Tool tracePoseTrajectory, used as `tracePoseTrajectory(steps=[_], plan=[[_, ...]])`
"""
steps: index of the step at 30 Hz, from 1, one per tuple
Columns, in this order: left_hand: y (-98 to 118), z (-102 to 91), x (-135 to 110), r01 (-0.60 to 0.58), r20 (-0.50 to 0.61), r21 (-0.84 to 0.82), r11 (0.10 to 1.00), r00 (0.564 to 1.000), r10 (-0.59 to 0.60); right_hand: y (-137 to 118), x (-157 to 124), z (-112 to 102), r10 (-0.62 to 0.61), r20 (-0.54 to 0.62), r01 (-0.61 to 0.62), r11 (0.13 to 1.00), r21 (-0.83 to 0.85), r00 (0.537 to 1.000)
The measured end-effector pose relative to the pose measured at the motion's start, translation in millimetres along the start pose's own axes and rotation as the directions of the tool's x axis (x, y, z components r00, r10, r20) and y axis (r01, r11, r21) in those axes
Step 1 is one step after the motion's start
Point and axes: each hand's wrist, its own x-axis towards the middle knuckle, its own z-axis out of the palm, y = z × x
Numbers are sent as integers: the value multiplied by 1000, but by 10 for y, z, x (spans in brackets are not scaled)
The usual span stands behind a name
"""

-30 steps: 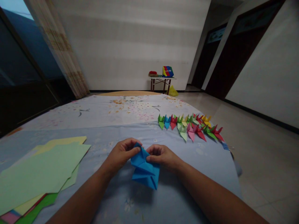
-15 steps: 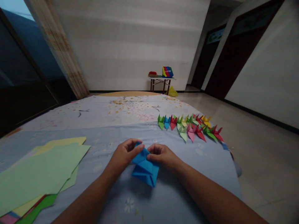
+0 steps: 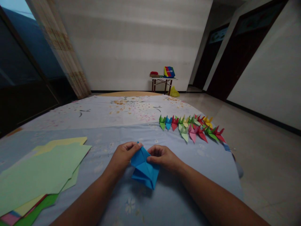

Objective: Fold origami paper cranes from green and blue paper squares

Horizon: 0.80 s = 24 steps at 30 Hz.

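Between my two hands is a partly folded sheet of blue origami paper, held just over the tablecloth with its layers fanned apart at the lower edge. My left hand pinches its upper left corner between thumb and fingers. On the upper right edge, my right hand grips the paper with thumb on top and fingers curled behind. Beyond my right hand stand several folded paper cranes in green, blue, red, pink and yellow, set in two rows.
A stack of coloured paper sheets lies at the left, pale green on top. The round table wears a floral tablecloth. Farther off, a small side table by the wall carries a colourful box.
My left hand has shifted slightly left and down with the paper's corner, and the upper flap lies wider and flatter. My right hand keeps its place.
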Motion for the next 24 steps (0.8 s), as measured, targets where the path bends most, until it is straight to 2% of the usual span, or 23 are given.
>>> tracePoseTrajectory(steps=[4,16,19,24], plan=[[35,2,-17,-10,-35,22,1000,999,10,3,4,7,-16,-8,16,1000,-9,1000],[-39,-8,45,35,-38,-74,997,999,-38,4,4,6,-10,13,10,1000,1,1000],[-23,-4,35,26,-39,-42,999,999,-27,13,4,3,4,3,-4,1000,10,1000],[1,-12,19,37,29,-55,998,999,-36,10,5,-10,10,-23,-10,1000,1,1000]])
